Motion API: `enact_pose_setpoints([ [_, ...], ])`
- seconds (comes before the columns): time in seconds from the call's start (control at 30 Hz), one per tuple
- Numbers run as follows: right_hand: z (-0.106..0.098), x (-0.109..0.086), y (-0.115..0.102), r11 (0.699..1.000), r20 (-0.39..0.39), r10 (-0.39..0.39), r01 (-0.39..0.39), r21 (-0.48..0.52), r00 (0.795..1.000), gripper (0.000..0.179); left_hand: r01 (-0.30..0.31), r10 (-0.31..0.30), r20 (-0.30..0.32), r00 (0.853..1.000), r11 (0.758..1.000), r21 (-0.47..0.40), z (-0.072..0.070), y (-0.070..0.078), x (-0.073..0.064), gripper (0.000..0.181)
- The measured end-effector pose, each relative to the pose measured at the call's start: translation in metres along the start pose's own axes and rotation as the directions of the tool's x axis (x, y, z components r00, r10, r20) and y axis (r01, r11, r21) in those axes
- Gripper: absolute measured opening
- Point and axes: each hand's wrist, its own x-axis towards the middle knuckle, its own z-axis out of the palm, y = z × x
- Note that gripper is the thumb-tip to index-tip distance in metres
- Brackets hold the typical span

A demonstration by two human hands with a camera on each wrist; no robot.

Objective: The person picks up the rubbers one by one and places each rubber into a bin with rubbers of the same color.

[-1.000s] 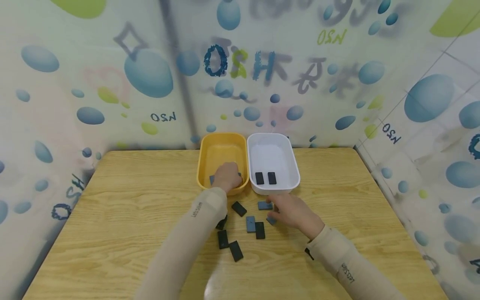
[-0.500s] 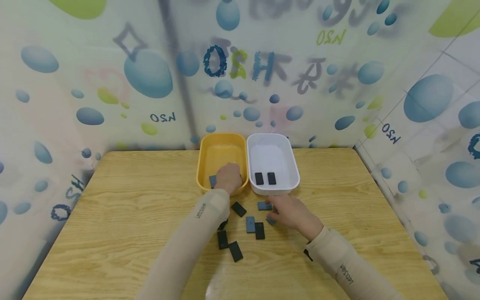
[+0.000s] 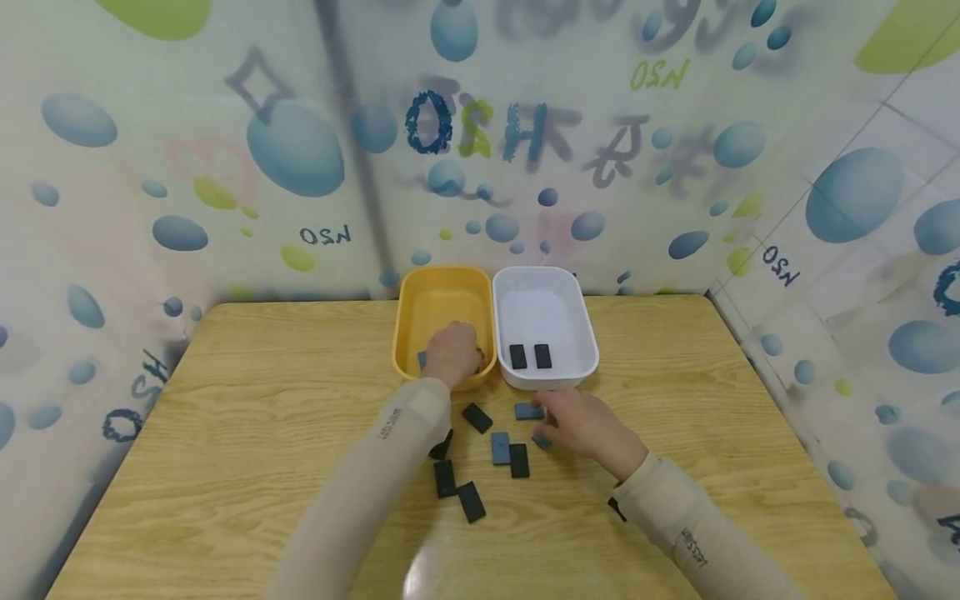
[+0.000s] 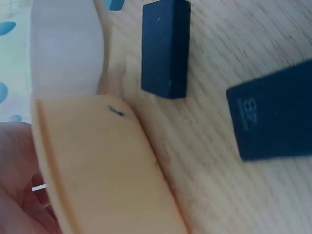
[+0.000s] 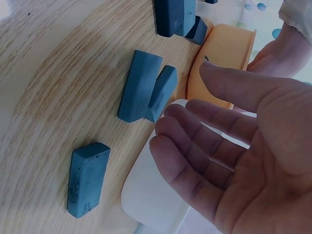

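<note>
My left hand [image 3: 453,354] reaches down inside the yellow tub [image 3: 406,321], fingers bent and largely hidden by the hand and the tub wall. I cannot tell what it holds. A blue eraser [image 3: 422,359] peeks out at its left. My right hand [image 3: 591,427] hovers just in front of the white tub [image 3: 582,325]; in the right wrist view its loosely bent fingers hold nothing. Near its fingertips lie a blue eraser [image 3: 528,411] and a second blue one [image 3: 540,442], partly covered. Two black erasers [image 3: 518,357] lie side by side in the white tub.
Several black erasers [image 3: 471,502] and a blue one [image 3: 500,448] are scattered on the wooden table [image 3: 262,400] before the tubs. A dark eraser [image 3: 617,509] is half hidden by the right sleeve. A patterned wall [image 3: 300,258] rises behind the tubs, which stand side by side.
My left hand shifts slightly within the yellow tub, a little right, then back left. The right hand stays nearly still, and the loose erasers keep their places.
</note>
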Motion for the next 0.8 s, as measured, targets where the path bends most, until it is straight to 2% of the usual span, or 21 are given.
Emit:
enact_pose_setpoints([
  [0.17,0.0,0.0,-0.001,1.0,0.001,0.0,0.0,-0.01,1.0,0.034,-0.032,0.032,-0.044,0.999,0.999,-0.015,-0.01,-0.004,-0.009,0.014],
  [0.33,0.0,0.001,-0.002,1.0,0.003,-0.009,0.009,-0.023,1.0,0.033,-0.057,0.055,-0.055,0.997,0.998,-0.035,-0.017,-0.007,-0.02,0.036],
  [0.57,-0.001,0.002,-0.003,1.0,0.018,0.007,-0.007,-0.028,1.0,0.033,-0.096,0.09,-0.089,0.992,0.993,-0.066,-0.02,-0.016,-0.033,0.032],
  [0.8,0.001,0.003,-0.002,0.999,0.018,0.005,-0.005,-0.032,1.0,0.033,-0.16,0.146,-0.137,0.98,0.982,-0.098,-0.023,-0.027,-0.049,0.026],
])
